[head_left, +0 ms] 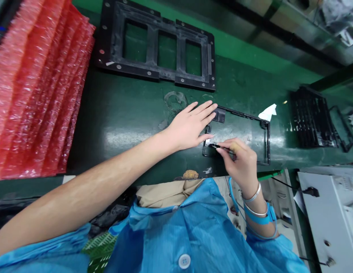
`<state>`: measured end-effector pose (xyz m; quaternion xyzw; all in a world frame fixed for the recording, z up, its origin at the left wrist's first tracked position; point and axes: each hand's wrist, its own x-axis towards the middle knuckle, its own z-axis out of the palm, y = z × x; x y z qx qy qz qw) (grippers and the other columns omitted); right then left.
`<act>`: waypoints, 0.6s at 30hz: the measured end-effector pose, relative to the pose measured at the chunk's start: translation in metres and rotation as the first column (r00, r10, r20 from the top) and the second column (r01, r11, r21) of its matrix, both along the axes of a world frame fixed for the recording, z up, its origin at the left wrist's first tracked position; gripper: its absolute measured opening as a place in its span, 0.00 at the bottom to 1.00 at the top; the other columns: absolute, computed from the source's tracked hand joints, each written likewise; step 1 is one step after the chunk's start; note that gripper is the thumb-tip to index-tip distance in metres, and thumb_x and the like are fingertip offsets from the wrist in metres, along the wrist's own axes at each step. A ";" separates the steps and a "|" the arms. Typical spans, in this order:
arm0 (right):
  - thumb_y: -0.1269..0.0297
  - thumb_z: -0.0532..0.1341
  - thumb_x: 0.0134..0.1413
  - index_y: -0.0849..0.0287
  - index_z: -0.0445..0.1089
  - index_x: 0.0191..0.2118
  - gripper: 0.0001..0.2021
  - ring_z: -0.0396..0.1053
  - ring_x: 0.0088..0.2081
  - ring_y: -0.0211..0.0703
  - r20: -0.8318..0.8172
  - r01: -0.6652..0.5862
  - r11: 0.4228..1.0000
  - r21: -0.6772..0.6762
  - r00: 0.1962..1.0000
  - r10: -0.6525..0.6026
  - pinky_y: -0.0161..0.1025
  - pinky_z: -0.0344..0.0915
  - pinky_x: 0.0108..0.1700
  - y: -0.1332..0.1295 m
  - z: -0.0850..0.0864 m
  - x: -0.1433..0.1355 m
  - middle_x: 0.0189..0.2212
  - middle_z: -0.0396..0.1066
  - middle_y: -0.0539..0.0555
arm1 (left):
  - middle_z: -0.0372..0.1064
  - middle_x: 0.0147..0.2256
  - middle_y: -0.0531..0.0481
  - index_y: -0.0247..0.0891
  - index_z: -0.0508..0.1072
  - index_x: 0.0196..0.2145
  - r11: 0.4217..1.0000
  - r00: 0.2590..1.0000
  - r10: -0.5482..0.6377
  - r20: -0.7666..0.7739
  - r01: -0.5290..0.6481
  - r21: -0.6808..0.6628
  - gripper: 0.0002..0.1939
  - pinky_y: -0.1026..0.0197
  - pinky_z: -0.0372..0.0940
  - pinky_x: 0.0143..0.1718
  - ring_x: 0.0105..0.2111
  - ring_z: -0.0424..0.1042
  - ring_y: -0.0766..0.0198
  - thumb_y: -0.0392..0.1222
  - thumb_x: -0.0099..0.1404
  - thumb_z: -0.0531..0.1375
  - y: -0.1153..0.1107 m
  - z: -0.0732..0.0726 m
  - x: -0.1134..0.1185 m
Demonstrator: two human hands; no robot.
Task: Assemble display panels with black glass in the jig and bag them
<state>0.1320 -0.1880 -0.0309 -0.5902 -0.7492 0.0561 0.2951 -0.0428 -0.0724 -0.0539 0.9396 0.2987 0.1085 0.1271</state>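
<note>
Bench seen from above through my head view. My left hand (190, 127) lies palm down at the left end of a thin black frame (269, 142), its fingers extended and slightly spread, the thumb held apart from them; it grips nothing that I can see. My right hand (240, 157) has its thumb and forefinger pinched closed on a slim dark tool (228, 150), whose tip points left to a small pale piece (207, 142) at the frame's lower left part; whether tip and piece touch, I cannot tell. The frame lies flat on the green bench (131, 113), near its front edge, with a dark block (219, 115) at its upper left corner, just beside my left fingertips. A white scrap (268, 112) lies at the upper right corner. Farther back, well apart from the frame, is a larger black fixture (152, 45) with three rectangular openings and round metallic spots along its border. Red bubble-wrap sheets (37, 91) stand in overlapping layers at the left; a group of black frames (310, 117) occupies the right. A yellowish-brown lump (190, 174) sits at the front edge, and a blue band (260, 218) and two silvery bangles (254, 193) encircle my right forearm and wrist
</note>
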 end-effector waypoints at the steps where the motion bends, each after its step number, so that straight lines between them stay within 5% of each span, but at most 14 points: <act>1: 0.71 0.60 0.61 0.57 0.74 0.37 0.05 0.73 0.35 0.40 0.002 -0.022 0.999 -0.028 1.000 0.022 0.37 0.70 0.37 -0.003 -0.002 -0.003 0.32 0.75 0.53 | 0.45 0.70 0.38 0.28 0.58 0.67 1.000 1.000 -0.006 -0.009 0.006 -0.010 0.33 0.46 0.43 0.69 0.71 0.44 0.52 0.53 0.72 0.53 0.000 0.001 0.000; 18: 0.71 0.59 0.63 0.59 0.75 0.36 0.08 0.72 0.34 0.42 0.115 -0.001 1.000 -0.018 0.993 0.003 0.38 0.68 0.36 -0.014 -0.007 -0.020 0.31 0.74 0.54 | 0.46 0.70 0.41 0.30 0.56 0.68 0.998 0.998 0.016 -0.058 -0.020 -0.067 0.34 0.49 0.43 0.70 0.70 0.45 0.54 0.54 0.72 0.54 0.000 0.006 0.001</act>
